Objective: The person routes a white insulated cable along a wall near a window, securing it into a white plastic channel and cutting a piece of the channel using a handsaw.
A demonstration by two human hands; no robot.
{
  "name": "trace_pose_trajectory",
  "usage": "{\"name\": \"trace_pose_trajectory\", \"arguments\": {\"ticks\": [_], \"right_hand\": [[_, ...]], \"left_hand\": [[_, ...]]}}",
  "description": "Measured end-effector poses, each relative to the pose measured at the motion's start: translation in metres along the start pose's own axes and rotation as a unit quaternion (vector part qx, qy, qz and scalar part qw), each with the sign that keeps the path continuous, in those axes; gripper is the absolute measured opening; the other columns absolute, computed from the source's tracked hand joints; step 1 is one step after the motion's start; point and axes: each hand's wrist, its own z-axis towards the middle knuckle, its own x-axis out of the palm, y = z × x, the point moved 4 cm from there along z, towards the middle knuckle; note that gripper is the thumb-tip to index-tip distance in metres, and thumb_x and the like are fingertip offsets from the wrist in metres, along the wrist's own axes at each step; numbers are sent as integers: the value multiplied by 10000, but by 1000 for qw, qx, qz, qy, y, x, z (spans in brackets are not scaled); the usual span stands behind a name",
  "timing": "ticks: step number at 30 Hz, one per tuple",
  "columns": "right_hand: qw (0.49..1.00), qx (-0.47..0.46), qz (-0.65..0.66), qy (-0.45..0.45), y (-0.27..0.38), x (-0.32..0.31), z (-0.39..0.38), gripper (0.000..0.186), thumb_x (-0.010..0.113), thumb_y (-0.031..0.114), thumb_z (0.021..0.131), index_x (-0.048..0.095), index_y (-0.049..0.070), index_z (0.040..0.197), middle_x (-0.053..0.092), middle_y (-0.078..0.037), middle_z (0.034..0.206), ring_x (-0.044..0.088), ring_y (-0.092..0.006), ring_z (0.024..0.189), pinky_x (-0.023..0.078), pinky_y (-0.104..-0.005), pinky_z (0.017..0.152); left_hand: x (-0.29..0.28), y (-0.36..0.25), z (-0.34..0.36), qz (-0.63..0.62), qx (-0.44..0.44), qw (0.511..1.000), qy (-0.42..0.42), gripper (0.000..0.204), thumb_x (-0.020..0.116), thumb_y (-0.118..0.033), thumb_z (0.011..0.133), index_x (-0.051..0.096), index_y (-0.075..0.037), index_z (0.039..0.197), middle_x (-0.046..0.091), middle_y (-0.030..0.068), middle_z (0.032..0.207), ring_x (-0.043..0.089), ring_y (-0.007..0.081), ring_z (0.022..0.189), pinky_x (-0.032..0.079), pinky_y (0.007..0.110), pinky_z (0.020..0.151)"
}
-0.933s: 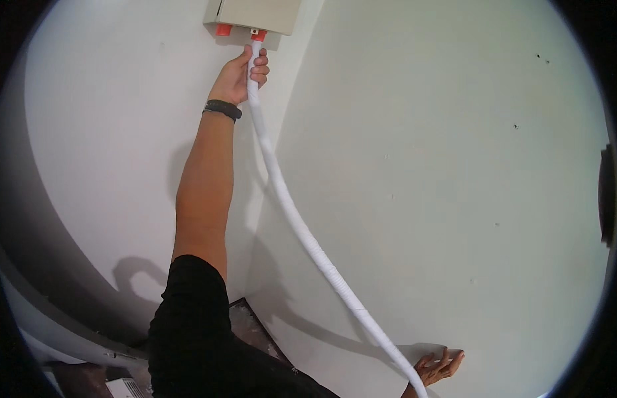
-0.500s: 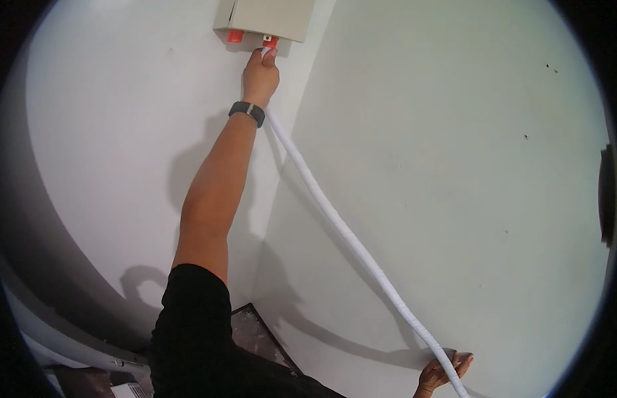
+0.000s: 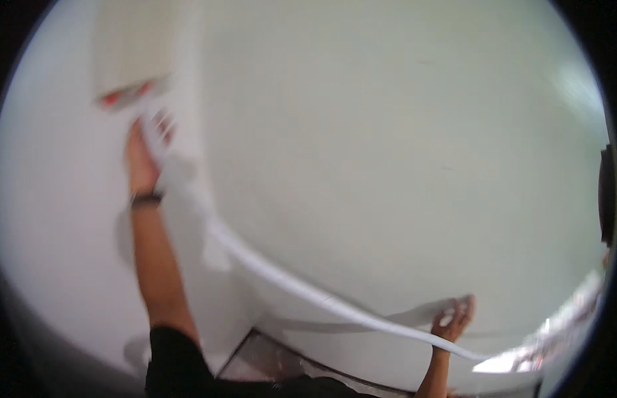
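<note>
My left hand (image 3: 149,142), with a dark band on the wrist, is closed round the upper part of a long white wrapped hose (image 3: 286,284), just below the red fittings (image 3: 111,99) under a beige box (image 3: 131,43) on the wall. Motion blur hides whether the hose joins a fitting. The hose runs diagonally down to the right and crosses by my right wrist. My right hand (image 3: 454,317) is at the pale wall (image 3: 401,166) low on the right, its fingers spread, and does not grip the hose.
Two pale walls meet in a corner behind the hose. A dark-edged surface (image 3: 253,346) lies at the bottom of the corner. A dark object (image 3: 606,192) is at the far right rim, above a bright, cluttered area (image 3: 547,335).
The view has swung right and blurred, so the box sits further left and lower. My left hand's grip has turned, its fingers showing again. The bright area at lower right has come into view.
</note>
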Motion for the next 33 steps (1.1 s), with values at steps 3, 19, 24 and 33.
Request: {"name": "trace_pose_trajectory", "arguments": {"ticks": [3, 19, 24, 33], "right_hand": [[998, 50, -25, 41, 29, -33, 0, 602, 663, -49, 804, 506, 40, 1378, 406, -257, 1539, 402, -455, 1439, 416, -571, 1153], [746, 309, 588, -50, -55, -190, 148, 623, 657, 177, 993, 389, 40, 1538, 600, -195, 1364, 640, -375, 1184, 532, -528, 990], [903, 184, 343, 182, -52, -244, 203, 430, 646, 227, 1009, 593, 41, 1393, 659, -181, 1320, 647, -314, 1209, 535, -450, 1018], [793, -344, -357, -355, -46, -450, 597, 409, 673, 255, 1002, 575, 101, 1369, 672, -121, 1273, 686, -306, 1092, 573, -384, 911]], "left_hand": [[3, 56, -102, -19, 2, 998, -52, 597, 384, -494, 1106, 392, -106, 1559, 563, 105, 1455, 505, 248, 1379, 435, 471, 1126], [405, 115, -406, -34, 461, 778, 426, 579, 806, -220, 850, 586, -154, 1381, 535, 209, 1382, 547, 400, 1239, 462, 564, 1014], [518, 123, -361, 148, 508, 808, 259, 409, 740, -91, 887, 665, -66, 1288, 467, 185, 1461, 448, 406, 1333, 421, 536, 1086], [505, 149, -355, 278, 551, 763, 194, 230, 626, -142, 965, 577, -62, 1175, 506, 228, 1403, 388, 466, 1349, 347, 640, 1096]]}}
